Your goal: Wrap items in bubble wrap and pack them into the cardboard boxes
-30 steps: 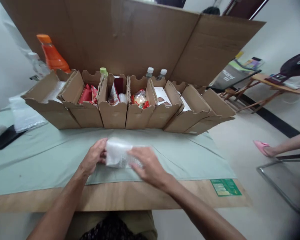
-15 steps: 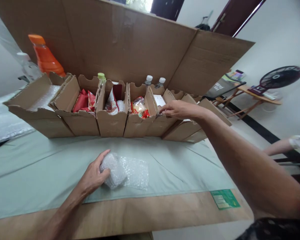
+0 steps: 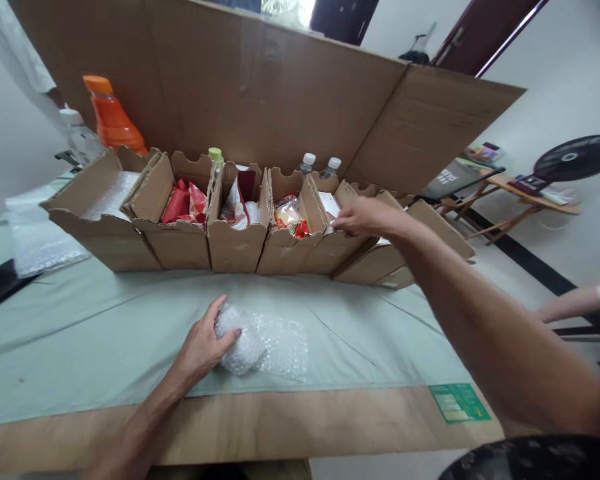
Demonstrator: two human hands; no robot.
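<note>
My left hand [image 3: 207,343] is closed round a bundle of bubble wrap [image 3: 241,341] resting on the green cloth, with a loose flap of the wrap lying flat to its right. My right hand [image 3: 363,217] reaches over the front edge of a cardboard box [image 3: 316,255] in the row. Its fingers are pinched together beside a small white bit, too small to name. White flat pieces [image 3: 329,203] stand inside that box. To its left, another box [image 3: 285,257] holds red and clear food packets [image 3: 291,212].
More boxes hold red packets [image 3: 183,203] and bubble wrap sheets [image 3: 113,195]. Behind them stand an orange bottle [image 3: 113,120], clear bottles [image 3: 333,167] and a tall cardboard panel [image 3: 280,87]. A black fan [image 3: 570,158] and another person's arm [image 3: 575,303] are at the right.
My right hand has drawn slightly up at the box edge, its fingers more tightly pinched, a white bit now showing by them. My left hand stays on the bubble wrap. The view has shifted slightly.
</note>
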